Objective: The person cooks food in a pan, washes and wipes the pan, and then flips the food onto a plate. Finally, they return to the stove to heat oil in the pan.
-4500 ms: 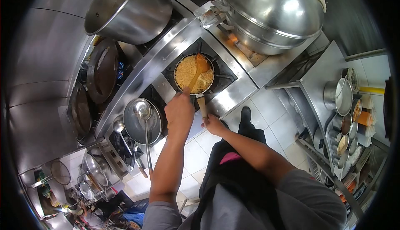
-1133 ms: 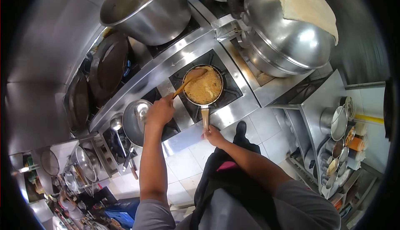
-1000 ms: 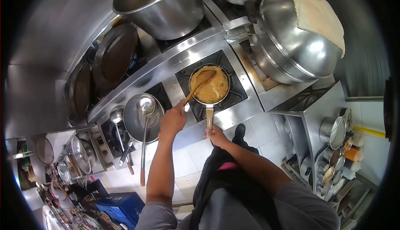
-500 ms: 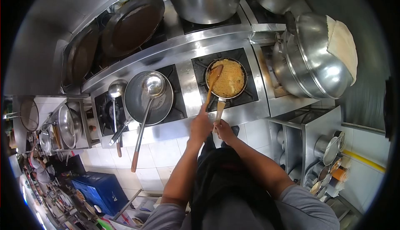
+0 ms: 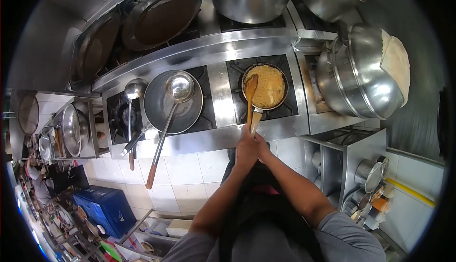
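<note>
My left hand (image 5: pixel 246 149) is closed around the handle of a wooden spoon (image 5: pixel 250 96). The spoon's bowl rests at the left side of a yellow, grainy-looking food (image 5: pixel 267 85) that fills a small frying pan (image 5: pixel 286 92). Right beside it, my right hand (image 5: pixel 261 148) grips the pan's pale handle (image 5: pixel 255 121), its fingers partly hidden by my left hand. The pan sits on a gas burner (image 5: pixel 289 107) of the steel stove. On the burner to the left is a larger grey frying pan (image 5: pixel 156 112) with a long-handled ladle (image 5: pixel 180 88) lying across it.
A second ladle (image 5: pixel 136 89) lies over the far-left burner. Behind stand big dark pans (image 5: pixel 161 19) and a large steel pot (image 5: pixel 251 0). Big metal bowls (image 5: pixel 363 67) with a cloth (image 5: pixel 396 65) lean at the right. A blue box (image 5: pixel 104 212) stands on the floor at lower left.
The wooden spoon has become more upright, and my left hand has moved right, close against my right hand. The whole view has shifted slightly.
</note>
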The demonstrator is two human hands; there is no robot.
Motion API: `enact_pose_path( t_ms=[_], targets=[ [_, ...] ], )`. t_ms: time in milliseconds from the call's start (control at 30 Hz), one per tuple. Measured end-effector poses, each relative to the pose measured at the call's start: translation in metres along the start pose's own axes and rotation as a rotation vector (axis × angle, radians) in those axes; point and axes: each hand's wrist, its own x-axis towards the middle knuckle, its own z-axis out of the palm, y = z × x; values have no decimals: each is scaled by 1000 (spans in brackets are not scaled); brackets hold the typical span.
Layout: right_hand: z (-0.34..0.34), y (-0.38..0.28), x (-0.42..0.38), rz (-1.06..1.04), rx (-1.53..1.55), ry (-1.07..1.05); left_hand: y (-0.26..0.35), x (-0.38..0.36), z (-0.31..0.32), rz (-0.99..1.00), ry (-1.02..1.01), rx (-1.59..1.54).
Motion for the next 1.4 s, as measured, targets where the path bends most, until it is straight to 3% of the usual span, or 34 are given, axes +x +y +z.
enact_pose_path(
  t_ms=[100,233,300,400,467,500,533,567,600,633,867,1067,1400],
  targets=[
    [0,-1,0,83,208,-24,12,-9,-1,33,-12,-154],
    [-11,20,9,8,37,-63,3,-12,7,-3,-30,-211],
    [-20,43,26,76,212,-161,5,-12,6,11,-38,-184],
    [3,-1,2,44,242,-29,29,-15,-25,-58,-138,-179],
    [2,-21,-4,109,119,-67,11,-6,-39,249,-86,178],
    [1,-27,-6,178,-2,-103,3,2,-54,312,-180,346],
    [1,-30,-8,174,8,-94,11,7,-79,240,-175,318],
    [4,-32,-9,163,28,-85,18,11,-102,314,-119,340],
    [5,-33,-11,150,49,-74,36,20,-125,207,-188,466],
    [1,-26,-7,136,28,-99,36,29,-143,304,-166,518],
    [2,-24,-10,168,47,-40,120,72,-227,378,-344,966],
    [4,2,2,11,-4,5,179,90,-205,447,-389,1275],
    [5,-19,-13,116,59,41,270,114,-144,593,-445,1504]
  ],
)
